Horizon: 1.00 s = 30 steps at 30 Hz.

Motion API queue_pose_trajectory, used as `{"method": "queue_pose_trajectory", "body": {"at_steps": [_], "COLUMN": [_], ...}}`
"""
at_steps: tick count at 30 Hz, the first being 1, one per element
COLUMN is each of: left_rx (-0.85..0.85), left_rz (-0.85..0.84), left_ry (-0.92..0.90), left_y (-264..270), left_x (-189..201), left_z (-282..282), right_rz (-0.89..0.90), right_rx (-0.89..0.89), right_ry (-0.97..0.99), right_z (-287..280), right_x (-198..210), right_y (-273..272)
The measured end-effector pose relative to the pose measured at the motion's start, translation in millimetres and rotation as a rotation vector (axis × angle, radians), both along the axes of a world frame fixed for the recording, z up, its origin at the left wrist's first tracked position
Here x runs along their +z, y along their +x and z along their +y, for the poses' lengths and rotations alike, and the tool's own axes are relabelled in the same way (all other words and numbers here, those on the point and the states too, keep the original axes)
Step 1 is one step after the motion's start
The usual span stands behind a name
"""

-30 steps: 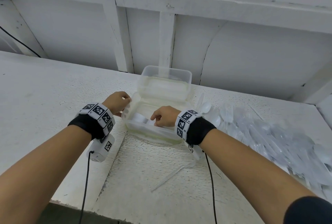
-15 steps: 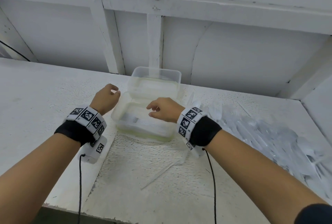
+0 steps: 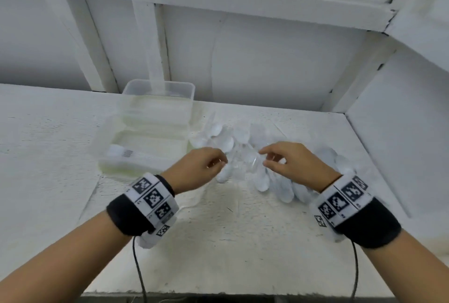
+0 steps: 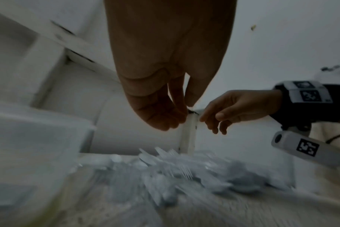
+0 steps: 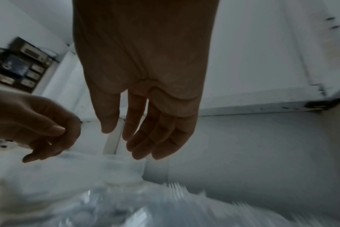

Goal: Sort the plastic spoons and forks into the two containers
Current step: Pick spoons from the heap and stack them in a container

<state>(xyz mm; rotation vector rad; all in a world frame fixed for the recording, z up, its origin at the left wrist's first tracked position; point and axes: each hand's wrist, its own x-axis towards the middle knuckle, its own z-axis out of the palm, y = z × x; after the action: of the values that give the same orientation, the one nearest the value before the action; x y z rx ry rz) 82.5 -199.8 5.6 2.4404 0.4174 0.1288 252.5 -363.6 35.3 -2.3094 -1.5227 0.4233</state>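
Note:
Two clear plastic containers stand at the table's back left, the near container (image 3: 145, 169) in front of the far container (image 3: 159, 88). One clear fork (image 3: 126, 153) lies in the near one. A pile of clear spoons and forks (image 3: 233, 142) spreads to their right and shows blurred in the wrist views (image 4: 175, 172) (image 5: 126, 207). My left hand (image 3: 222, 160) (image 4: 171, 122) hovers over the pile's left part, fingers loosely curled, nothing seen in them. My right hand (image 3: 264, 159) (image 5: 130, 138) hangs just right of it, fingers relaxed and empty.
The white table (image 3: 60, 156) ends in a front edge (image 3: 218, 293) close to me. A white panelled wall (image 3: 267, 59) runs behind the containers, and a side wall (image 3: 401, 156) bounds the table on the right. Black cables (image 3: 139, 273) hang from both wrists.
Both hands left the near container and moved right, over the cutlery pile. The fork stayed in the near container. The head view swung right.

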Motion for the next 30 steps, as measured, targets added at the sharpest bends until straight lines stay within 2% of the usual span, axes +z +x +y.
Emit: {"method": "queue_pose_trajectory", "body": {"at_steps": [3, 7, 11, 16, 20, 23, 25, 28, 30], "left_rx": [-0.081, -0.167, -0.168, -0.150, -0.135, -0.139, -0.160, -0.255, -0.362], "left_rz": [0.167, 0.289, 0.324, 0.308, 0.249, 0.211, 0.181, 0.111, 0.078], "left_ry": [0.078, 0.186, 0.178, 0.136, 0.105, 0.111, 0.122, 0.173, 0.234], "left_y": [22, 39, 47, 43, 38, 35, 35, 43, 52], "left_x": [-22, -36, -38, -40, -39, -37, -35, -31, -29], "left_z": [-14, -25, -30, -34, -36, -38, -40, -52, -65], "right_rz": [-0.051, -0.291, -0.573, -0.625, -0.377, -0.142, 0.064, 0.349, 0.382], "right_rx": [-0.019, 0.070, 0.113, 0.114, 0.178, 0.133, 0.054, -0.173, -0.308], "right_ry": [-0.111, -0.104, -0.105, -0.056, 0.252, 0.449, 0.591, 0.715, 0.772], "right_z": [-29, -44, -33, -21, -30, -38, -45, -57, -62], "right_x": [-30, -59, -77, -84, -77, -54, -34, -9, -3], "right_y": [7, -2, -12, -13, -16, -22, -22, -18, -10]}}
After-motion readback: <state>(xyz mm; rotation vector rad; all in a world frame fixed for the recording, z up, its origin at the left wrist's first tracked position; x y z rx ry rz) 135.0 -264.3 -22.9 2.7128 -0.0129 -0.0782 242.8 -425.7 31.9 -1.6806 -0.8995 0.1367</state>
